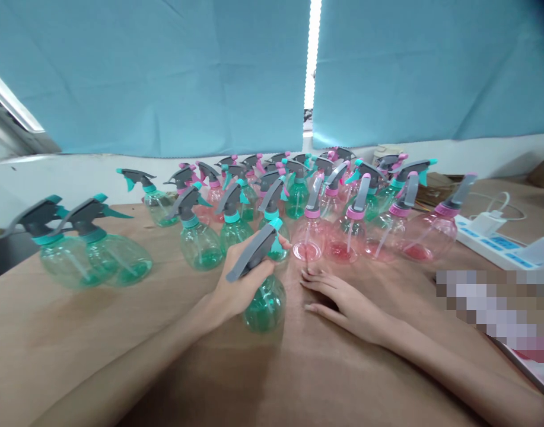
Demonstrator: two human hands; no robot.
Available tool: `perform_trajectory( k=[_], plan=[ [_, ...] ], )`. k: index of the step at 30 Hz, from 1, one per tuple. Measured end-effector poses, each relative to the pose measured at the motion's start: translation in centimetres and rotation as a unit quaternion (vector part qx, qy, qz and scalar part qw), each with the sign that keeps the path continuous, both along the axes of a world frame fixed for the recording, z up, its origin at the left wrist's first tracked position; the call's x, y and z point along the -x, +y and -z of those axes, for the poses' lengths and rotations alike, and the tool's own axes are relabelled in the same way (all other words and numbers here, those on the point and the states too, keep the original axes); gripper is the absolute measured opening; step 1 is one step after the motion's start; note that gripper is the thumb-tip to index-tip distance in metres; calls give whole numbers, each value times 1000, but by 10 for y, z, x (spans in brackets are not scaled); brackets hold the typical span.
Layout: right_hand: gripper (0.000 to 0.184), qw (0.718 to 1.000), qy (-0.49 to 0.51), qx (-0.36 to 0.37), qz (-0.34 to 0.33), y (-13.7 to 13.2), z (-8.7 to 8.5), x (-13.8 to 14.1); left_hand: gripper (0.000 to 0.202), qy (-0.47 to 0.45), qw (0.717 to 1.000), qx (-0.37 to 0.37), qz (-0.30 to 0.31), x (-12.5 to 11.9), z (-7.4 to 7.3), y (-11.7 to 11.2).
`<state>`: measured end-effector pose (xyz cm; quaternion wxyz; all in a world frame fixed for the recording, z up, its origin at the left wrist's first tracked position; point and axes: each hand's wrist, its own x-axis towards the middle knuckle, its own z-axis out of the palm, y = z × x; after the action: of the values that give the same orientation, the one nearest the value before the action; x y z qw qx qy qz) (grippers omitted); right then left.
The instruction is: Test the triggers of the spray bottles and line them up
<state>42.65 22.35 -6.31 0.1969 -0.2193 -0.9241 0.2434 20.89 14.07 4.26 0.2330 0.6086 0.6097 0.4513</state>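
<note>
My left hand (242, 279) is wrapped round the neck of a green spray bottle (265, 305) with a grey trigger head, which stands on the brown table (120, 332). Just to its right, my right hand (340, 299) lies flat on the table with fingers stretched out and holds nothing. Right behind my hands stand several green spray bottles (200, 240) and several pink spray bottles (347, 237), all with grey trigger heads.
Two more green bottles (98, 252) stand apart at the left. A white and blue power strip (494, 240) with a plugged cable lies at the right, with a blurred patch in front of it. Blue curtains (165, 71) hang behind the table.
</note>
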Motion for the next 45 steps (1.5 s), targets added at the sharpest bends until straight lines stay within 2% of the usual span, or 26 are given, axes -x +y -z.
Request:
perform_trajectory(
  k=[5,17,23,31,35,41,45],
  plan=[
    [49,1000,-5,-1,0,0,-1,0,21,-26,1000,4,11,-1,-1,0],
    [49,1000,2,7,1,0,0,0,11,-14,1000,-19,12,-4,-7,1],
    [50,1000,1,5,0,1,0,0,13,-7,1000,-26,8,-3,-5,2],
    [51,1000,-3,4,-2,1,1,0,36,-2,999,-10,36,-1,-3,3],
    [49,1000,10,12,-2,1,1,0,42,-11,999,-5,29,0,-1,2],
    [49,1000,9,12,-2,1,2,-1,42,-34,999,-2,12,0,2,0],
    [49,1000,0,11,-3,2,1,0,32,-46,999,-7,-5,-4,-1,0]
  ],
)
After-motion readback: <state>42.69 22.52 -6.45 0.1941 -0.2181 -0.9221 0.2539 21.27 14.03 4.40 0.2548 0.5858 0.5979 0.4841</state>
